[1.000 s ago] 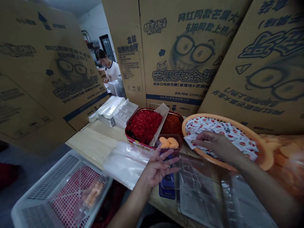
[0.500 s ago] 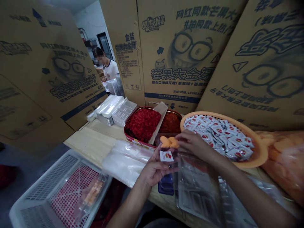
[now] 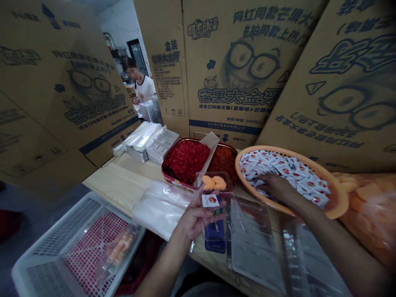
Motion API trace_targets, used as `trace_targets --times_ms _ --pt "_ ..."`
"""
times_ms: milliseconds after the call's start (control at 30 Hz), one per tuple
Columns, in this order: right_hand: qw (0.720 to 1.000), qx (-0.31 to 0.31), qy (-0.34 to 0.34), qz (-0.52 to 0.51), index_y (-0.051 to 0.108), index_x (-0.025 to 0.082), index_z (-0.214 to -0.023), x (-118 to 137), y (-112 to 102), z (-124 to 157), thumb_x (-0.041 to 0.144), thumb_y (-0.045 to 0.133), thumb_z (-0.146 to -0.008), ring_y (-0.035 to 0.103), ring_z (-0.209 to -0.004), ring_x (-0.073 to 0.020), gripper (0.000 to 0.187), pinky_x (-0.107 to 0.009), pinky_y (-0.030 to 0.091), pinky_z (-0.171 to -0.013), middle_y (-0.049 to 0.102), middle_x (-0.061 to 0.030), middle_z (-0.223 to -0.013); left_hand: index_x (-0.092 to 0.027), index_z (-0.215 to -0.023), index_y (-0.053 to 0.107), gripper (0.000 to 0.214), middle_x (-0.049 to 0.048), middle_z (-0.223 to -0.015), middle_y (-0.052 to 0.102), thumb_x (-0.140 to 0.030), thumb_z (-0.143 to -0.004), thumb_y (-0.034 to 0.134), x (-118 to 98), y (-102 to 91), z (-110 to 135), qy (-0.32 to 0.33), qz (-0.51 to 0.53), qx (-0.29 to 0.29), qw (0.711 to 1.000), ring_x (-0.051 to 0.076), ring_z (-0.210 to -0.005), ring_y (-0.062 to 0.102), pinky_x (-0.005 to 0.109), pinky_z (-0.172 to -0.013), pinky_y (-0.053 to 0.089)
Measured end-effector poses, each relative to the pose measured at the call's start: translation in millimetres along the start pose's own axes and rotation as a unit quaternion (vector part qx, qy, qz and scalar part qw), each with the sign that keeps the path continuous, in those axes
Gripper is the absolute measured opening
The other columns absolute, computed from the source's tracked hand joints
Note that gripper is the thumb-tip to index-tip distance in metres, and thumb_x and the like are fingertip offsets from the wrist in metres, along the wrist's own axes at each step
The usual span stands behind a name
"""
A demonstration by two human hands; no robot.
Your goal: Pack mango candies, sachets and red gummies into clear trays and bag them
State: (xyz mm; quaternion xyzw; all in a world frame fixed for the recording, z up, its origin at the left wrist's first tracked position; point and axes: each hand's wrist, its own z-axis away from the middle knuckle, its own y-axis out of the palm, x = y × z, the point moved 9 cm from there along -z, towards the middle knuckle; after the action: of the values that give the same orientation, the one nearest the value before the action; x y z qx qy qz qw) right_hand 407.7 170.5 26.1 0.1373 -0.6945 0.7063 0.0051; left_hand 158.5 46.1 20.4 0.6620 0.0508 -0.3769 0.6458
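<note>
My left hand (image 3: 193,220) grips a clear plastic tray (image 3: 227,220). In the tray sit orange candy pieces (image 3: 213,182) at the far end and a white sachet (image 3: 210,201) with a red print nearer my fingers. My right hand (image 3: 275,185) reaches into the orange plastic basket (image 3: 338,202), among many white sachets (image 3: 289,165). Its fingertips are dark and partly hidden there, so whether they hold a sachet is unclear. A blue object (image 3: 215,239) lies on the table beneath the tray.
Behind the tray stands a red tin (image 3: 173,181) of red and orange-red pieces. Stacked clear trays (image 3: 162,144), plastic bags (image 3: 161,210) and more trays (image 3: 256,247) lie on the table. A white crate (image 3: 40,247) is lower left. Big cartons (image 3: 232,103) stand behind; a person (image 3: 142,84) is beyond.
My right hand has left the orange candy pieces and moved right into the basket of sachets. My left hand, still holding the tray, has shifted slightly left.
</note>
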Motion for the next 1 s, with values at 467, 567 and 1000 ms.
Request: trace_targets --times_ms 467,567,1000 --pt "0.948 0.094 -0.218 -0.211 0.061 0.024 -0.105 173.7 -40.8 51.1 0.029 0.052 -0.084 0.056 -0.096 -0.0231 0.024 -0.036 0.04 -0.085 0.065 -0.0051 -0.102 -0.033 -0.134 0.037 0.088 0.0055 -0.122 0.06 0.007 -0.059 0.059 -2.9 -1.8 0.6 0.004 0.007 0.012 1.0 0.031 -0.114 0.057 0.06 -0.099 0.036" --pt "0.941 0.111 -0.229 -0.223 0.061 0.025 -0.107 178.1 -26.9 49.7 0.026 0.055 -0.082 0.054 -0.097 -0.0227 0.026 -0.035 0.041 -0.083 0.062 -0.0053 -0.103 -0.029 -0.131 0.042 0.083 0.0046 -0.118 0.062 0.008 -0.058 0.058 -5.5 -5.7 4.1 0.007 0.004 0.003 1.0 0.028 -0.109 0.059 0.06 -0.099 0.036" --pt "0.957 -0.044 -0.126 -0.257 0.061 0.021 -0.082 167.1 -31.7 -4.4 0.026 0.049 -0.083 0.058 -0.084 -0.0203 0.013 -0.031 0.045 -0.076 0.062 -0.0064 -0.087 -0.029 -0.128 0.047 0.078 0.0049 -0.125 0.059 0.004 -0.059 0.059 -43.0 -38.2 34.4 0.046 -0.008 -0.049 0.998 0.029 -0.107 0.06 0.052 -0.097 0.041"
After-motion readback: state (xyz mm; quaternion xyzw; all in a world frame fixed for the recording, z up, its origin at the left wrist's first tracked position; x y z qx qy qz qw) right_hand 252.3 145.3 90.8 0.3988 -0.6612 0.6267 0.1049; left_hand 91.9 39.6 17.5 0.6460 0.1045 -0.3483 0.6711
